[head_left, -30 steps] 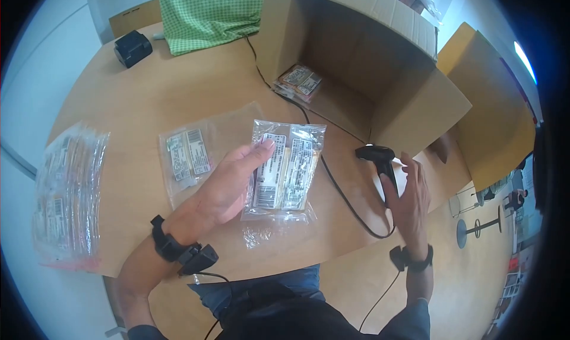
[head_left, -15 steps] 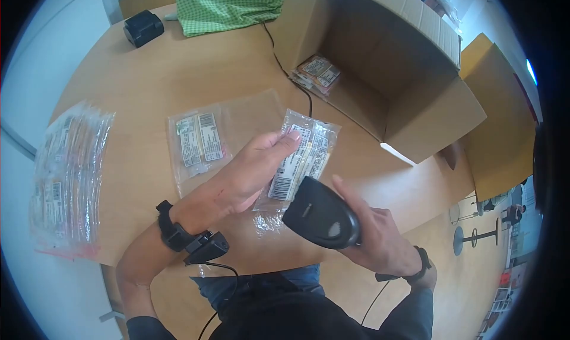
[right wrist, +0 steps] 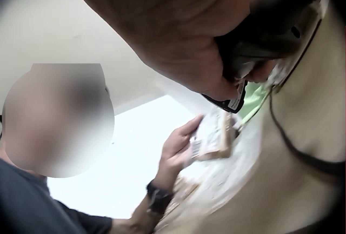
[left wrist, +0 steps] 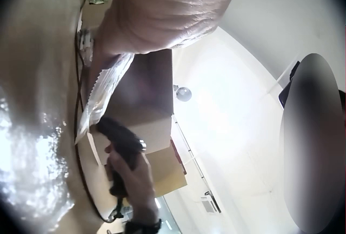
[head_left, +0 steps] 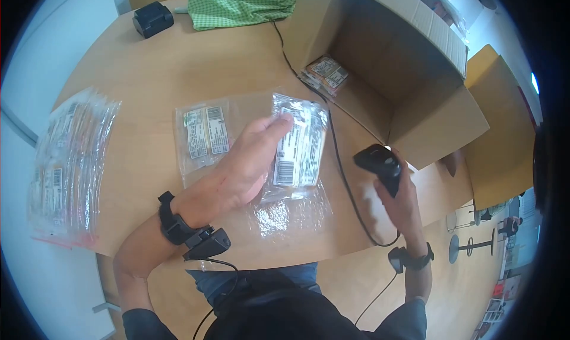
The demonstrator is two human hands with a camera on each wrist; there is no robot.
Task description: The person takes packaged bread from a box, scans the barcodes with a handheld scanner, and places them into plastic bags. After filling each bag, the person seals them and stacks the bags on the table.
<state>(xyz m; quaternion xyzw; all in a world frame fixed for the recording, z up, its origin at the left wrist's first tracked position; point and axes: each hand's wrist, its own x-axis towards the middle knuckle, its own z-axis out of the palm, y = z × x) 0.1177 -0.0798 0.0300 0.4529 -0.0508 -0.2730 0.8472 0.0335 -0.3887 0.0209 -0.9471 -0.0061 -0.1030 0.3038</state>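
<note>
My left hand [head_left: 246,159] grips a clear plastic packet [head_left: 301,144] by its left edge, thumb on top. White labels with barcodes and print cover the packet's face. To the right, my right hand [head_left: 405,206] holds a black barcode scanner [head_left: 380,162] by its handle, its head turned toward the packet but apart from it. In the right wrist view, the fingers wrap the scanner's black body [right wrist: 259,44]. Below the held packet, clear plastic wrap [head_left: 285,218] lies on the table. Another labelled packet [head_left: 206,132] lies left of my left hand.
A row of labelled packets [head_left: 74,168] stands along the table's left side. An open cardboard box [head_left: 439,123] lies on its side at the back right, with several packets [head_left: 326,73] inside. A black cable [head_left: 341,156] crosses the table. A green checked cloth [head_left: 243,5] and black device [head_left: 153,19] sit behind.
My right hand first brought the scanner left over the lower part of the packet, then drew it back to the right. My left hand has kept hold of the packet, which has tilted slightly.
</note>
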